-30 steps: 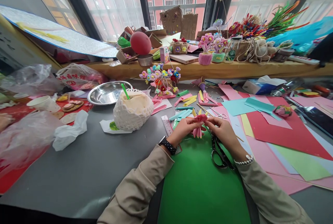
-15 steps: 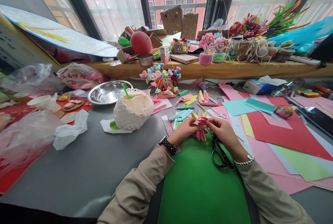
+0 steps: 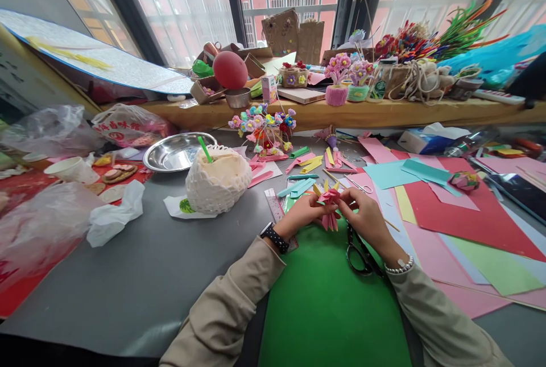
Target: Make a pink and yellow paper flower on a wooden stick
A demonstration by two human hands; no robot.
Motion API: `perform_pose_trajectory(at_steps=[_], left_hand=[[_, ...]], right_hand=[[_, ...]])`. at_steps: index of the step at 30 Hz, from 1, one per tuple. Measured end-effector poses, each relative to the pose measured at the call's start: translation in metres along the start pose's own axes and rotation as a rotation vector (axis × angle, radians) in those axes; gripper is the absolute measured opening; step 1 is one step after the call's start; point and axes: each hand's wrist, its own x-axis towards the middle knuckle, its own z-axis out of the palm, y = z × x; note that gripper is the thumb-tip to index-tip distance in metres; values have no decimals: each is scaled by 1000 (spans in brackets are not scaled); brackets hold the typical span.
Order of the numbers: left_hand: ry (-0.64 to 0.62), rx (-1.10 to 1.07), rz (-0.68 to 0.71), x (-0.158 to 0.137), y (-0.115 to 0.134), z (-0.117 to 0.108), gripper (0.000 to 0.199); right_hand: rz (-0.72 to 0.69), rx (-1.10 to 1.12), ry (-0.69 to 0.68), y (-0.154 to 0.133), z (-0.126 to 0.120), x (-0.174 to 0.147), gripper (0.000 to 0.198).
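Note:
Between my two hands is a folded paper flower (image 3: 329, 197), pink with yellow points at its top and pink strips hanging below. My left hand (image 3: 303, 211) grips it from the left, fingers partly hidden behind it. From the right, the thumb and fingertips of my right hand (image 3: 362, 211) pinch its edge. Just under my right hand lie black-handled scissors (image 3: 359, 259) on the green mat (image 3: 333, 304). A ruler (image 3: 275, 206) sits beside my left wrist. Folded paper strips (image 3: 301, 186) in blue, yellow, pink and green are scattered beyond my hands.
A white-netted coconut (image 3: 218, 182) with a green straw stands left, near a metal bowl (image 3: 170, 153). Coloured paper sheets (image 3: 478, 219) spread over the right side. A bunch of small flowers (image 3: 264, 128) stands ahead, below a crowded wooden ledge (image 3: 367, 115). Plastic bags (image 3: 46, 213) lie far left.
The fingers of my right hand have shifted slightly at the paper flower's edge. My left hand keeps its hold, and the things on the table stay where they were.

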Motion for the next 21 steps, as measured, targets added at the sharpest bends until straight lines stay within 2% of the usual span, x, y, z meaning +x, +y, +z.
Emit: perform_pose_trajectory(at_steps=[5,8,15,21], left_hand=[[-56,19,24,0,-1,-1,42],[-57,30,23,-2,1,-1,43],[-22,34,5,-6,6,1,39],[10,-39,-35,-3,5,1,24]], right_hand=[[-23,20,41,-1,-6,0,19],[-89,-2,64,-2,-7,0,20],[-268,-223,176,-5,-1,-6,20],[-438,-453,253,-1,5,-11,21]])
